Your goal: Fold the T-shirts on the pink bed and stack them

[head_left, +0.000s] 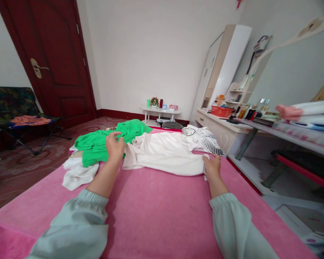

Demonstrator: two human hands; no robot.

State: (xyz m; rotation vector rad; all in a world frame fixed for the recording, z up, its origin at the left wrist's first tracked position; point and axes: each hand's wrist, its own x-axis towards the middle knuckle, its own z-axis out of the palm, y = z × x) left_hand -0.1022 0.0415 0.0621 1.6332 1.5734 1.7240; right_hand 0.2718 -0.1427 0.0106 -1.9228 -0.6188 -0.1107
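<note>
A white shirt [164, 154] lies spread sideways across the pink bed cover [162, 216]. My right hand [212, 166] is closed on its right end, the cloth pinched between thumb and fingers. At the shirt's left end is my left hand [115, 146], raised slightly, fingers bent but apart, with no cloth visible between them. Just beyond and left of that hand lies a rumpled green garment [97, 144]. A smaller white cloth [79, 176] rests near my left forearm. Behind the shirt's right side is a white garment with black print [202, 138].
A dressing table [202, 117] with a red basket [221, 111] and bottles stands right, near a shelf of folded textiles [307, 122]. A folding chair [24, 118] sits left by the dark red door [54, 64]. A low white table [160, 109] is against the far wall.
</note>
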